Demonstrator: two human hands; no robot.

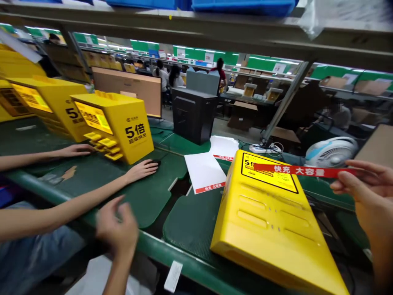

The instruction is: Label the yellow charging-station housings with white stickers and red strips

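At the right edge my right hand [365, 184] pinches a red sticker strip [299, 170] with white Chinese characters by its right end. The strip stretches left over the upper part of a yellow casing [267, 233], which lies with a labelled face upward. From this view I cannot tell whether the strip's far end touches the casing. My left hand [118, 225] is raised near the table's front edge, left of the casing. It is smeared by motion with its fingers partly curled, and nothing can be made out in it.
White sheets [205, 170] with red printed strips lie left of the casing. A co-worker's hands [141, 170] rest by upright yellow boxes [135, 135]. Behind stand a monitor [153, 98], a black case [195, 116] and a fan [331, 153]. A shelf beam [190, 24] crosses overhead.
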